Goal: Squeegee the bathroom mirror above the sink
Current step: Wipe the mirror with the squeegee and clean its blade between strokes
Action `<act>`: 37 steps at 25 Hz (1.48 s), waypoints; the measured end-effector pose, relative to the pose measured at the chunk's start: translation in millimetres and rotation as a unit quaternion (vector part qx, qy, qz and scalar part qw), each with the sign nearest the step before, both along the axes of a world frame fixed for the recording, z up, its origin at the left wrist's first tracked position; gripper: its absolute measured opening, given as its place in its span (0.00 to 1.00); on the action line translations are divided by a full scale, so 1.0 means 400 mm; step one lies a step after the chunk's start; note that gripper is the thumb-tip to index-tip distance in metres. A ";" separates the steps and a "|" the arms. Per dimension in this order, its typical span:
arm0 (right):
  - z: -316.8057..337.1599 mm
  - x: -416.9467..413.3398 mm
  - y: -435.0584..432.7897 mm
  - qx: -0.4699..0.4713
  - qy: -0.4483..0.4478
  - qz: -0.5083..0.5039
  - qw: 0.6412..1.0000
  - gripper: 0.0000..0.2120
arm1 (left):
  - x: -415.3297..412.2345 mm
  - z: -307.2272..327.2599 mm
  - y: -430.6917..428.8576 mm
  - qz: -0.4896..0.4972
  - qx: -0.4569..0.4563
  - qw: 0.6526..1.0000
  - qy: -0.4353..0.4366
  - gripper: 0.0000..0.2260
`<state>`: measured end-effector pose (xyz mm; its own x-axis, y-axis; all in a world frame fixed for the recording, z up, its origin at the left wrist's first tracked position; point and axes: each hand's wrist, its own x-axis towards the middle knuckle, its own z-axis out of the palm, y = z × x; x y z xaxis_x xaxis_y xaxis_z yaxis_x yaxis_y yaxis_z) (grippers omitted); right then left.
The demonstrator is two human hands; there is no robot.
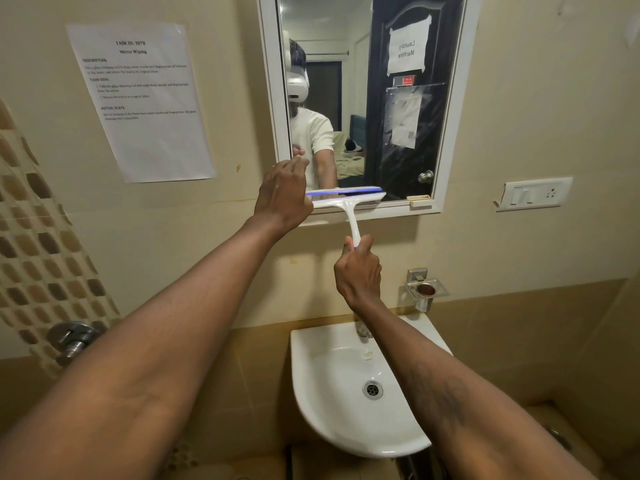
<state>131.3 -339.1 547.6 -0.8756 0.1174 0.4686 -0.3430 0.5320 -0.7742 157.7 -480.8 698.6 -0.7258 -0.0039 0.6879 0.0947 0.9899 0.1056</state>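
A white-framed mirror (391, 98) hangs on the beige wall above a white sink (311, 393). A white squeegee (349, 202) with a blue blade edge lies across the mirror's bottom edge, handle pointing down. My right hand (358, 271) is closed around the lower end of the handle. My left hand (282, 195) rests on the left end of the squeegee head, fingers against the mirror's lower left corner. The blade's left tip is hidden behind that hand.
A printed task sheet (142, 102) is taped to the wall left of the mirror. A switch plate (535, 194) sits at the right. A metal holder (426, 289) and the tap (363, 329) stand above the sink. A wall valve (71, 336) is at lower left.
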 end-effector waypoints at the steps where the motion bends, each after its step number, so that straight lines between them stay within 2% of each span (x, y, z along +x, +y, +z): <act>1: 0.022 -0.003 0.007 -0.011 0.008 -0.001 1.000 0.12 | -0.005 0.009 0.004 -0.004 0.001 1.000 0.003 0.18; 5: 0.149 -0.045 0.030 -0.038 0.072 0.003 0.997 0.12 | -0.020 0.039 0.030 -0.007 0.004 1.000 0.022 0.21; 10: 0.281 -0.107 0.079 -0.056 0.131 0.010 0.990 0.13 | -0.036 0.068 0.091 0.006 0.015 0.999 0.042 0.19; 14: 0.374 -0.162 0.144 -0.078 0.128 0.023 0.989 0.15 | -0.060 0.097 0.153 0.027 0.029 0.997 0.062 0.21; 18: 0.439 -0.216 0.187 -0.061 0.151 0.022 0.986 0.14 | -0.082 0.113 0.211 0.040 0.045 0.995 0.086 0.21; 25: 0.419 -0.253 0.177 -0.033 0.129 0.036 0.990 0.15 | -0.106 0.099 0.221 0.066 0.045 0.994 0.068 0.21; 32: 0.332 -0.249 0.166 -0.065 0.118 0.036 0.990 0.19 | -0.129 0.045 0.197 0.054 0.042 0.996 0.052 0.22; 37: 0.260 -0.247 0.179 -0.045 0.101 0.014 0.994 0.13 | -0.137 0.028 0.181 0.050 0.051 0.996 0.044 0.24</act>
<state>32.5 -267.7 651.7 -0.7685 0.1441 0.6234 -0.5092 0.4522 -0.7322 102.8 -408.3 709.9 -0.6545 -0.1455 0.7419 0.0098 0.9796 0.2008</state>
